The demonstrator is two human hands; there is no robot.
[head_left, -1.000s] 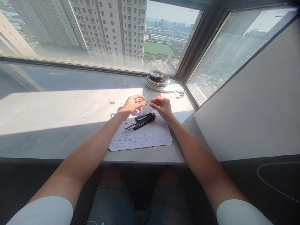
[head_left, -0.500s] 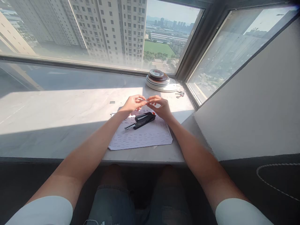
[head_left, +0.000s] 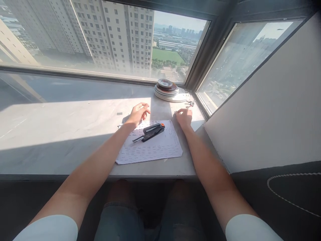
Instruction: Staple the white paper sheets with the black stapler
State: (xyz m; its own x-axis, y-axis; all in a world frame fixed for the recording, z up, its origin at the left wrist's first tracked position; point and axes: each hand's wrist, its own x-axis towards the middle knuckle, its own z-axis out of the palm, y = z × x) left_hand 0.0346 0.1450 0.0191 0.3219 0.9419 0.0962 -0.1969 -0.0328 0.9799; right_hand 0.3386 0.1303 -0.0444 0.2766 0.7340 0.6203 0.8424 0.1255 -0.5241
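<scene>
An opened black stapler [head_left: 152,131] with an orange-red spot at its back end lies on a stack of written paper sheets [head_left: 150,154], its metal tray sticking out to the lower left. My left hand [head_left: 138,113] hovers over the far left corner of the sheets, fingers loosely bent and apart, with nothing visible in them. Beyond the sheets' right edge, my right hand [head_left: 185,117] is low at the sill, thumb and fingertips pinched together. Something tiny shows at those fingertips, too small to name. A small grey strip [head_left: 119,113] lies left of my left hand.
A stack of plates [head_left: 167,91] stands in the far corner by the window, with a bunch of keys [head_left: 190,104] close to my right hand. The pale sill [head_left: 62,124] stretches left. A wall [head_left: 271,110] slants up on the right.
My hands were together above the stapler, fingertips meeting. They have parted: the right moved right and down beside the sheets, while the left stayed near its place and loosened. The stapler remains on the paper.
</scene>
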